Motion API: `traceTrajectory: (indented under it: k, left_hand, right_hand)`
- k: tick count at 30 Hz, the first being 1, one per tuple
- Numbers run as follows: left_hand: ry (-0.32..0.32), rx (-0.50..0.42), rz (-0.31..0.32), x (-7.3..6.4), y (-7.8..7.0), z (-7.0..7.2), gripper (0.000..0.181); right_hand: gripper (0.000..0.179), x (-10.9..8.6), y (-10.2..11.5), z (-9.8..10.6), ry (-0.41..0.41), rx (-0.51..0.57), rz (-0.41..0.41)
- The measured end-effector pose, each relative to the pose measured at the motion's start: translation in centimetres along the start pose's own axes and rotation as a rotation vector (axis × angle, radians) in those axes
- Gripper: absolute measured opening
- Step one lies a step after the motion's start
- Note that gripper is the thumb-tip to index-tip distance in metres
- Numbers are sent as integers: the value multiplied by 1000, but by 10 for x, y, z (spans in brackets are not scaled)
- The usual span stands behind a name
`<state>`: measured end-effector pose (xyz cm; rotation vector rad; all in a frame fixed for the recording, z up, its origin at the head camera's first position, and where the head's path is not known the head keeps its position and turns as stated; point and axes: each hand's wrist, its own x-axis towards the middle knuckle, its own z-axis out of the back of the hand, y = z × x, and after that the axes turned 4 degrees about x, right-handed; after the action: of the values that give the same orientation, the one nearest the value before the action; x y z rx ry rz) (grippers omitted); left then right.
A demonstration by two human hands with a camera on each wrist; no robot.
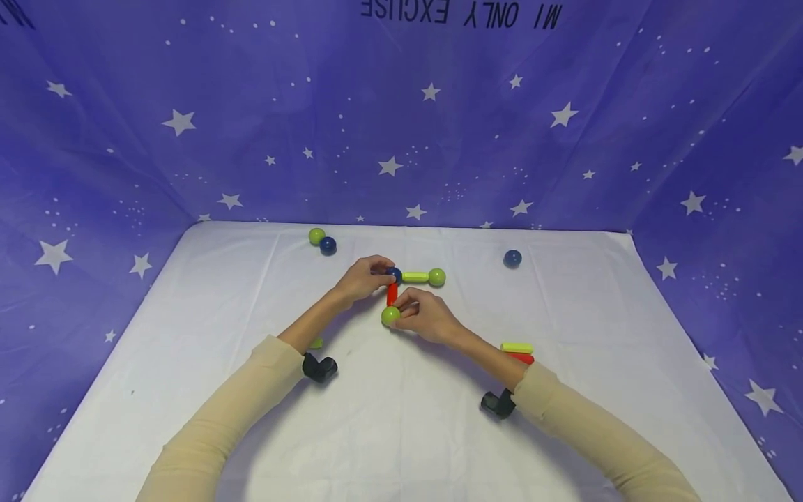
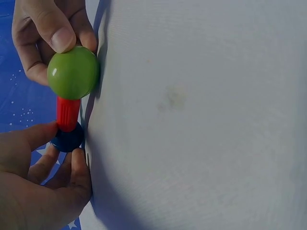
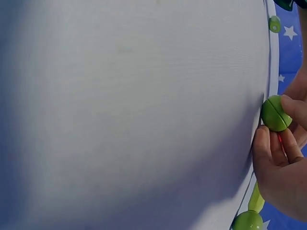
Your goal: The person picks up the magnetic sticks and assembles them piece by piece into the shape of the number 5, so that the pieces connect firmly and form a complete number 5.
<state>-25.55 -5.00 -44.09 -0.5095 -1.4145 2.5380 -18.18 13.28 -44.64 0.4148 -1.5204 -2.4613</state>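
Note:
My left hand (image 1: 366, 277) pinches a blue ball (image 1: 394, 275) between thumb and fingers. A red rod (image 1: 392, 294) runs from that ball toward me and ends at a green ball (image 1: 391, 316). The thumb and fingers of my right hand (image 1: 429, 317) hold this green ball. From the blue ball a yellow-green rod (image 1: 415, 277) extends to the right, with a second green ball (image 1: 437, 277) at its far end. In the left wrist view the red rod (image 2: 68, 114) joins the green ball (image 2: 73, 73) and the blue ball (image 2: 67, 138).
Toward the back left, a loose green ball (image 1: 316, 236) and a blue ball (image 1: 328, 245) lie together. Another blue ball (image 1: 512, 259) sits at the back right. A yellow-green rod (image 1: 517, 347) and a red rod (image 1: 521, 358) lie beside my right forearm. Black wrist cameras (image 1: 320, 367) hang under both forearms.

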Motion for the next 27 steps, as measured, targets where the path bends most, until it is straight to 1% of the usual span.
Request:
traceTrajectory:
  k: [4,11,15,18,20,23,25,27]
  left_hand:
    - [-1,-1,-5,0,-1,0,36]
    - [1,-3,-4,0,0,0,36]
    - [0,5,-7,-4,-1,0,40]
    - [-9,6,-11,-11,0,1,46]
    - [-20,2,-7,-17,1,2,46]
    - [-19,-10,-5,-28,3,2,38]
    - [4,-16,-16,-36,5,2,30]
    - [49,-21,-47,-43,7,1,23]
  right_hand:
    - [28,1,-1,2,6,-12,-12]
    - [28,3,-3,5,31,-5,-5]
    - [27,3,-2,4,32,6,-8]
    - [27,3,-1,3,31,9,-2]
    - [27,3,-1,3,29,7,7]
    - [27,2,-1,3,25,11,10]
    - [27,2,-1,3,24,9,7]
    - [27,2,-2,4,26,9,9]
